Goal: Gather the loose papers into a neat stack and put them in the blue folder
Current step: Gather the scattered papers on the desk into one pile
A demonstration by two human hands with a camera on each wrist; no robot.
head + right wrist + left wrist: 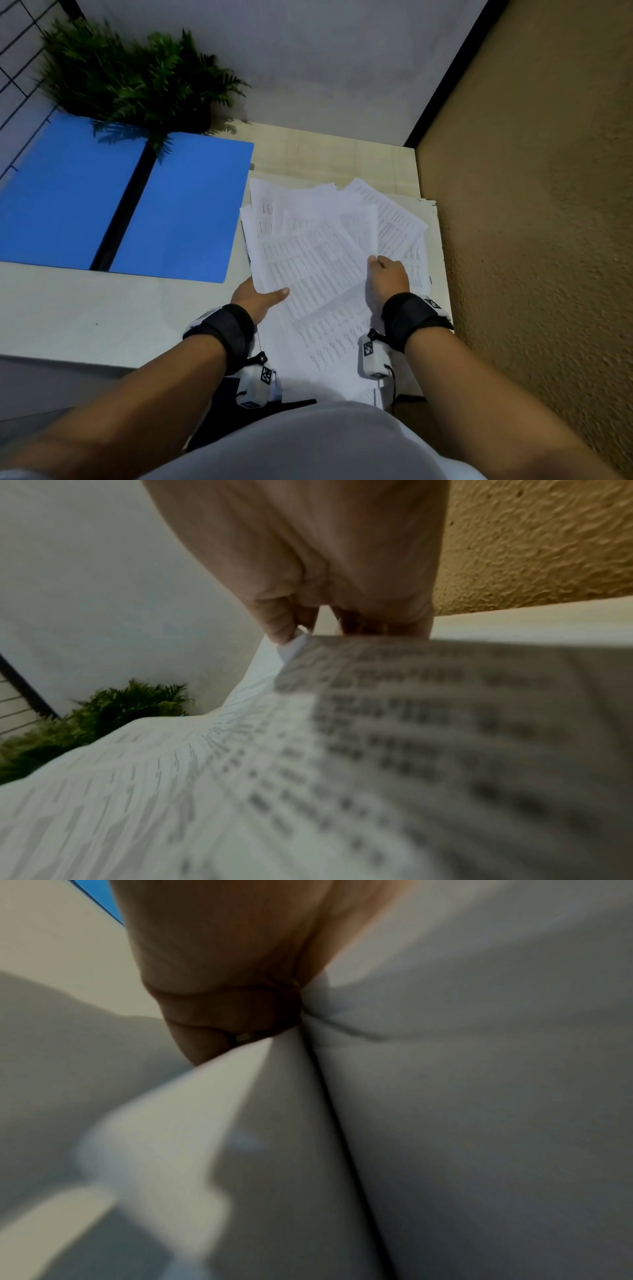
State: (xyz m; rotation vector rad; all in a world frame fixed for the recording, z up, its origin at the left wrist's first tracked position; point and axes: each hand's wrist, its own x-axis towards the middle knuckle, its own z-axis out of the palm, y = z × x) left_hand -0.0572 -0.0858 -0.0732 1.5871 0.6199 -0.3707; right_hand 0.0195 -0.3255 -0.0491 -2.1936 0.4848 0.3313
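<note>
While both hands work at the near table edge, the left hand grips the fanned printed papers thumb on top, fingers underneath, and the right hand pinches a sheet's edge between thumb and curled fingers. Farther left, the blue folder lies open, holding nothing, under a fern.

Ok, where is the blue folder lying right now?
In the head view the blue folder lies open on the table's left side, just left of the loose papers, with the fern at its far edge.
</note>
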